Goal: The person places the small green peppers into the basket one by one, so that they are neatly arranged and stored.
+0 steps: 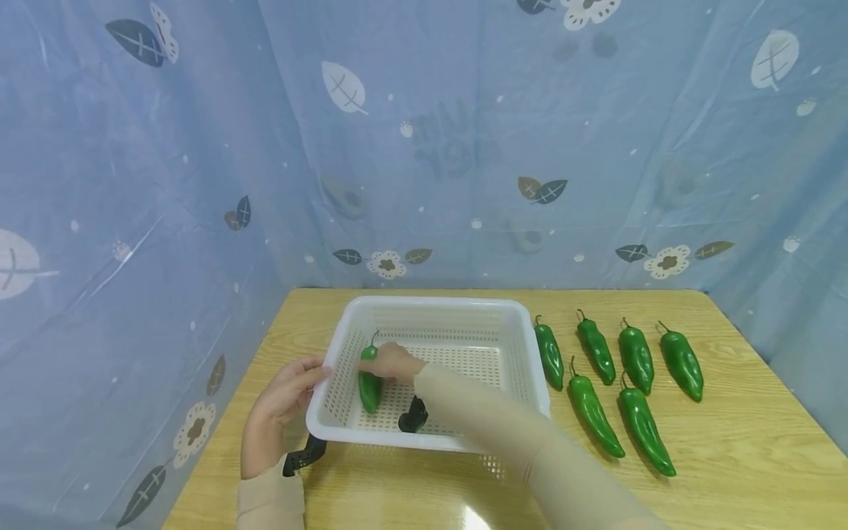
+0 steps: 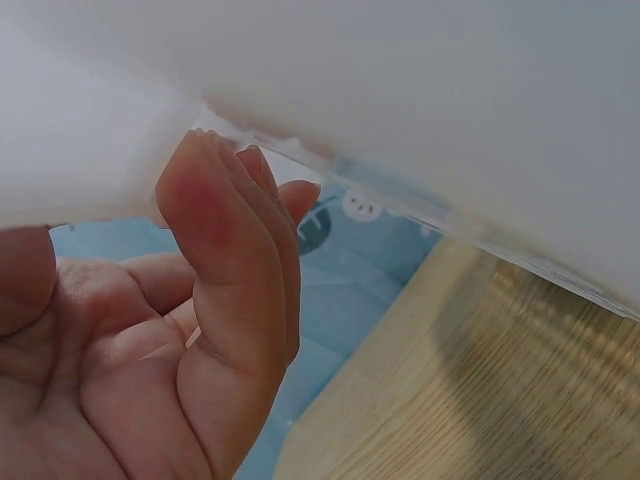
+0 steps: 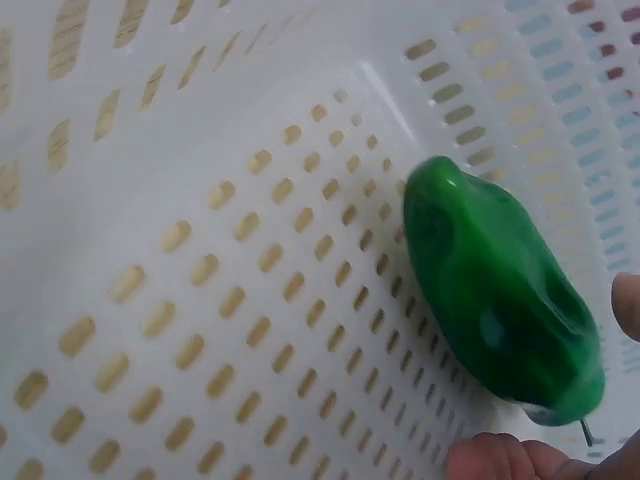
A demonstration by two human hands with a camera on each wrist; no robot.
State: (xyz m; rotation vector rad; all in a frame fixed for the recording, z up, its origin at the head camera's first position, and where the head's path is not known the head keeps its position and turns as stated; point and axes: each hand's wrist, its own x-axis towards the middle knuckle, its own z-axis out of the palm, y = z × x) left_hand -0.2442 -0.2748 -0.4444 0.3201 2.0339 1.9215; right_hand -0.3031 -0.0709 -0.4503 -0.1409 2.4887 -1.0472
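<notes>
A white perforated plastic basket (image 1: 437,302) stands on the table, with one green pepper (image 1: 369,390) lying inside near its left wall. My left hand (image 1: 285,397) grips the basket's left rim, thumb on top; the left wrist view shows its fingers (image 2: 240,250) bent up against the basket's underside. Reaching into the basket, my right hand (image 1: 394,362) is at the stem end of the pepper. In the right wrist view, the thumb and fingers (image 3: 490,458) stand apart on either side of that end of the pepper (image 3: 500,290), with no grip visible.
Several more green peppers (image 1: 636,361) lie on the wooden table (image 1: 742,427) right of the basket, in two rough rows. The nearest pepper (image 1: 549,353) is close to the basket's right wall. A blue patterned curtain (image 1: 424,147) hangs behind and along the sides.
</notes>
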